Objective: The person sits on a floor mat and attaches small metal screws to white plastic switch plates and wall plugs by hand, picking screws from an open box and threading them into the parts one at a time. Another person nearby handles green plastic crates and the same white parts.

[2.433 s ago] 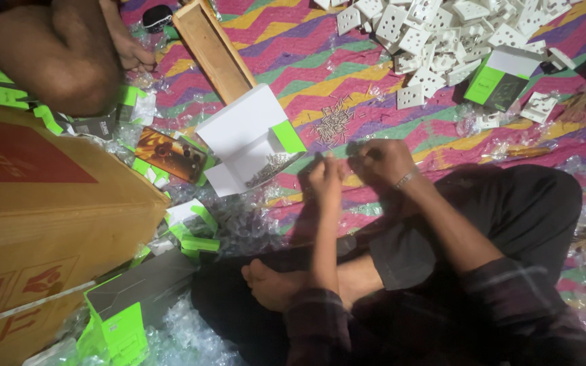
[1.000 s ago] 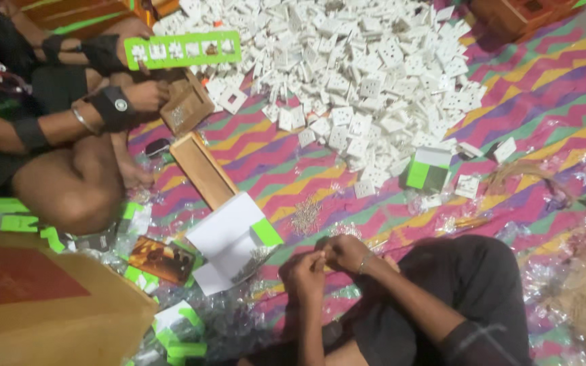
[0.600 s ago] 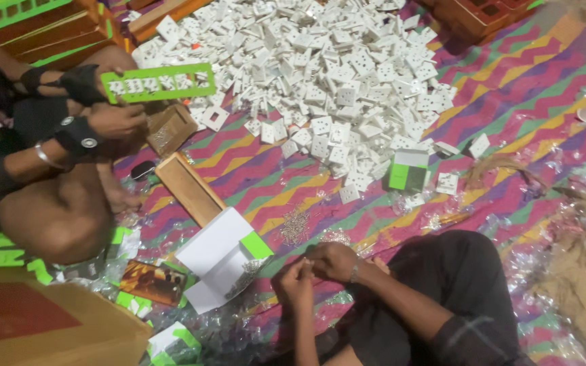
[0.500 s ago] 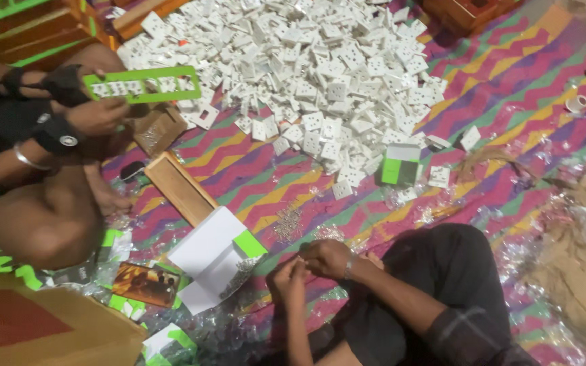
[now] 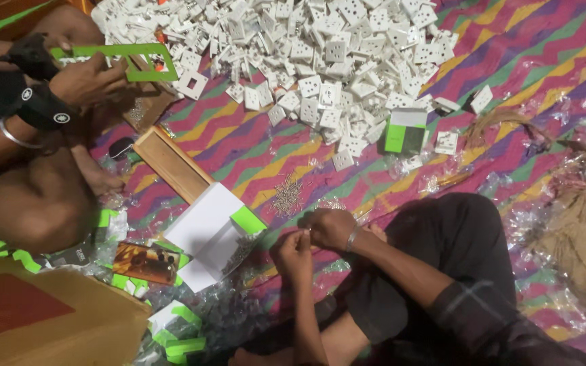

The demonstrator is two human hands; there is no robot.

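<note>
- left hand [image 5: 295, 249]: raised over the wearer's lap, fingers pinched together at the tips; what they pinch is too small to make out.
- right hand [image 5: 330, 227]: just beside the left hand, fingertips meeting it; the grip is drawn in tight, its contents not discernible. a metal bangle sits on this wrist.
- small pile of screws [image 5: 286, 196]: lies on the striped mat [image 5: 510, 74], near and just beyond both hands.
- open white box with green flap [image 5: 213, 232]: on the mat left of the hands, close to the left hand, with small loose pieces inside.
- heap of white socket plates [image 5: 320, 54]: spread across the far side of the mat, well apart from the hands.
- green and white carton [image 5: 403, 130]: stands at the near edge of that heap.
- wooden tray [image 5: 171, 163]: lies slantwise on the mat, between the white box and a second person.
- second person's hand [image 5: 89, 78]: at the far left, holds a green frame [image 5: 130, 59].
- cardboard box [image 5: 49, 318]: at the near left corner.
- clear plastic wrappers [image 5: 544, 203]: strewn along the right side of the mat.
</note>
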